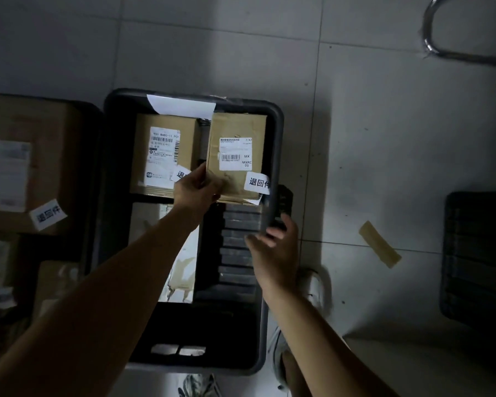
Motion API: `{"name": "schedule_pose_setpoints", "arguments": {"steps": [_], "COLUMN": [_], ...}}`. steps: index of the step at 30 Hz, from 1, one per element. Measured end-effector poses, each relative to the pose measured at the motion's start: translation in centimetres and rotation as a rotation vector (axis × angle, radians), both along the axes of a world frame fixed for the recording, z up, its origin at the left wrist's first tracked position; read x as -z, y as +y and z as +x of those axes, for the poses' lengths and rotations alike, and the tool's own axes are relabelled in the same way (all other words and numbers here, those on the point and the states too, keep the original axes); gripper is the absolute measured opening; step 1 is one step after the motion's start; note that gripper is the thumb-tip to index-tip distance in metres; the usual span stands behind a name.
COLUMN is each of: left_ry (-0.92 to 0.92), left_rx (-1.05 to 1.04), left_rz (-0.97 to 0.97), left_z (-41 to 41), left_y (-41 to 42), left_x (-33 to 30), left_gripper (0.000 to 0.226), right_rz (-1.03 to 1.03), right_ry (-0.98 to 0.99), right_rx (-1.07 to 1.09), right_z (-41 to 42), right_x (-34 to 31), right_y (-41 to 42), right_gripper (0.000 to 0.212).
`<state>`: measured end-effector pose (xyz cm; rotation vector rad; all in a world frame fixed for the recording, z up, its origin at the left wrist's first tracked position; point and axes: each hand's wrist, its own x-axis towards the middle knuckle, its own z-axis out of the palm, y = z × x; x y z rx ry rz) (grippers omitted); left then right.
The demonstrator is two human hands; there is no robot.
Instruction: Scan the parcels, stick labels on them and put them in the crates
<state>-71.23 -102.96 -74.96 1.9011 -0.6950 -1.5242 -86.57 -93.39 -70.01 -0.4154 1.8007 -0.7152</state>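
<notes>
Cardboard far left: big box [26, 164] w/ a white shipping label and a slanted white sticker [48, 214], more dim boxes [52, 285] below it, well left of both hands. Next over, dark crate [278, 133] on the tiled floor [384, 124], white paper [181, 106] taped over its far rim. Inside, far-left corner, a labelled parcel [166, 154] lies flat, just left of the left hand's fingers. Nearer, under the left forearm, a pale flat packet [181, 270] lies in the crate.

Left hand [196, 189] is in the crate, fingers curled round the near-left corner of a second parcel [236, 157], thumb on top, gripping it. That parcel sits tilted at the far-right of the crate, barcode label up, white sticker [257, 183] on its near-right corner, hanging out past the box edge. Crate floor ribs [238, 253] show bare just right of the left forearm.

Right hand [272, 250] hovers over the crate's right rim, fingers spread and relaxed, holding nothing, apart from the parcel. Blurred; can't tell if fingertips touch the rim.

Right of those fingers: a strip of tan tape [380, 243] on the floor, then another dark crate [478, 259] at the edge. Far right top, a bent metal tube [430, 32].
</notes>
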Motion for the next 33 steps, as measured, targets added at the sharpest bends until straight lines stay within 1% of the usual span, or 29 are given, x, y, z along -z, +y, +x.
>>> {"name": "schedule_pose_setpoints", "arguments": {"steps": [4, 7, 9, 10, 11, 12, 14, 15, 17, 18, 20, 22, 24, 26, 27, 28, 30, 33], "left_ry": [-0.134, -0.286, -0.327, -0.362, -0.396, -0.403, -0.282, -0.244, -0.204, -0.208, -0.27, -0.35, -0.407, -0.479, -0.527, -0.565, -0.619, -0.653], "left_rx": [0.139, 0.3, 0.352, 0.42, 0.49, 0.509, 0.475, 0.47, 0.392, 0.37, 0.353, 0.338, 0.287, 0.249, 0.199, 0.157, 0.01, -0.215], "left_rz": [-0.002, 0.043, 0.132, 0.16, 0.169, 0.162, 0.193, 0.208, 0.218, 0.22, 0.179, 0.121, 0.117, 0.111, 0.108, 0.102, 0.081, 0.102], "left_z": [-0.7, -0.5, 0.0, 0.2, 0.4, 0.8, 1.8, 2.5, 4.1, 5.0, 6.9, 8.5, 10.6, 12.9, 14.4, 15.7, 18.3, 21.8], "left_y": [-0.3, -0.1, 0.6, 1.2, 1.7, 2.8, 5.7, 7.5, 11.6, 13.4, 17.8, 21.6, 26.0, 29.8, 32.7, 35.3, 41.2, 50.2], "left_x": [-0.7, -3.2, -6.6, -9.4, -12.0, -16.0, -24.4, -28.4, -36.2, -39.9, -47.2, -53.1, -57.9, -61.7, -63.5, -65.2, -68.3, -71.9], "left_gripper": [0.037, 0.039, 0.044, 0.043, 0.038, 0.034, 0.034, 0.034, 0.035, 0.034, 0.034, 0.034, 0.033, 0.03, 0.029, 0.028, 0.025, 0.028], "right_rz": [0.09, 0.144, 0.16, 0.163, 0.161, 0.162, 0.145, 0.138, 0.103, 0.079, 0.031, -0.021, -0.07, -0.148, -0.196, -0.241, -0.347, -0.527], "right_ry": [0.016, 0.032, 0.059, 0.082, 0.099, 0.12, 0.18, 0.205, 0.228, 0.244, 0.287, 0.331, 0.359, 0.397, 0.408, 0.409, 0.411, 0.376], "right_rx": [-0.127, -0.273, -0.38, -0.432, -0.479, -0.524, -0.619, -0.672, -0.758, -0.787, -0.86, -0.949, -1.105, -1.297, -1.436, -1.557, -1.76, -1.959], "right_z": [-1.4, -2.6, -3.1, -3.1, -3.1, -2.9, -2.1, -1.6, -0.4, 0.2, 1.7, 3.3, 5.8, 8.7, 11.0, 13.1, 18.5, 26.2], "right_x": [-0.8, -3.7, -7.5, -10.0, -12.4, -16.0, -23.9, -27.8, -35.5, -39.2, -45.8, -50.6, -54.3, -56.5, -57.6, -58.4, -60.4, -63.4], "right_y": [4.3, 5.8, 5.5, 5.1, 4.5, 4.3, 3.6, 3.5, 3.5, 3.7, 5.2, 6.8, 8.9, 10.0, 11.0, 11.8, 14.5, 21.0], "right_gripper": [0.066, 0.041, 0.029, 0.026, 0.023, 0.02, 0.016, 0.016, 0.017, 0.017, 0.018, 0.015, 0.005, 0.007, 0.003, 0.008, 0.02, 0.019]}}
